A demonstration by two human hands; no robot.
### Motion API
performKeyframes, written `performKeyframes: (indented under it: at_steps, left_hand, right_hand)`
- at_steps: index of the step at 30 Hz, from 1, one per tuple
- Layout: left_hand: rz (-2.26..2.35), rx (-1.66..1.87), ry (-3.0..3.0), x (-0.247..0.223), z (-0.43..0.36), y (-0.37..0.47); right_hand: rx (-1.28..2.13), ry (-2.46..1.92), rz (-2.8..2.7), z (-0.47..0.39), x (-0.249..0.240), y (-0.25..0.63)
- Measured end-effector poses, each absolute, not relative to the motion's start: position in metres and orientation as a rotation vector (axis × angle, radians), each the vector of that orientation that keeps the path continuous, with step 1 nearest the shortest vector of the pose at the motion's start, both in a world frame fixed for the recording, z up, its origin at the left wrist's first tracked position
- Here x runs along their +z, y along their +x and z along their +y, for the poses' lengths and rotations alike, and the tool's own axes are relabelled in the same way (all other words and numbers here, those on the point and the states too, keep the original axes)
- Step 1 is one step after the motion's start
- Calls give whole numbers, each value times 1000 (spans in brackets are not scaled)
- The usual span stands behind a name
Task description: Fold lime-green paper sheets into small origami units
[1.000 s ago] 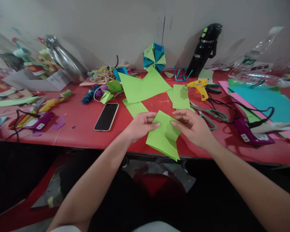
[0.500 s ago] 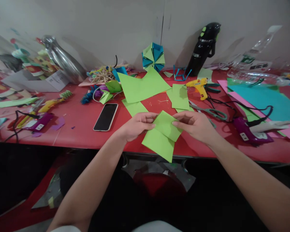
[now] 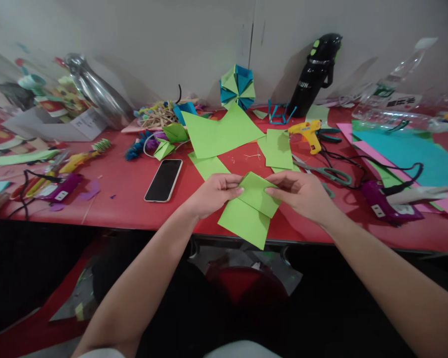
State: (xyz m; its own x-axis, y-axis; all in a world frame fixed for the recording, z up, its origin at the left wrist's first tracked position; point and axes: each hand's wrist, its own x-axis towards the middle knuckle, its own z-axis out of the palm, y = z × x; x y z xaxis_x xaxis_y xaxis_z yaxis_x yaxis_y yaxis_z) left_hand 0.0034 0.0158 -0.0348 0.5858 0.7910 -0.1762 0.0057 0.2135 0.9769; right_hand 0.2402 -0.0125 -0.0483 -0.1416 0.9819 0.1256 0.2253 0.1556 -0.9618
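Left hand (image 3: 215,195): pinched closed on the upper left edge of the green sheet (image 3: 252,210), thumb on top, fingers mostly hidden behind. Right hand (image 3: 302,196): likewise pinched closed, thumb on the right edge of the same green sheet. Position of green sheet: between both hands, at the near edge of the red table (image 3: 127,209), lowest corner overlapping that edge in view. Form: folded, upper panel lying across the lower. Contact with table: not discernible. Left of left hand: phone (image 3: 163,180), flat, screen up. Beyond the hands: large cut piece (image 3: 220,132). Near right hand: scissors (image 3: 319,170). Farther back: glue gun (image 3: 306,130). Near wall: blue-green paper ball (image 3: 238,87).
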Motion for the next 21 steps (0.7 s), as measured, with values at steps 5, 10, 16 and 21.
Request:
performKeyframes:
  at_steps: [5,10,16,21]
  left_hand:
    - [836,572,1465,-36,11,8]
    - [896,404,1611,-24,5,12]
    - [864,362,1621,-21,1,13]
    - [865,321,1637,-27,2,14]
  right_hand:
    - [1227,-1248,-1630,-14,-44,240]
    - [1305,-1260,-1584,-18,-40,235]
    - [1297,-1257,-1583,-17,-40,233]
    - [1187,-1321,-1651,-17,-40,231]
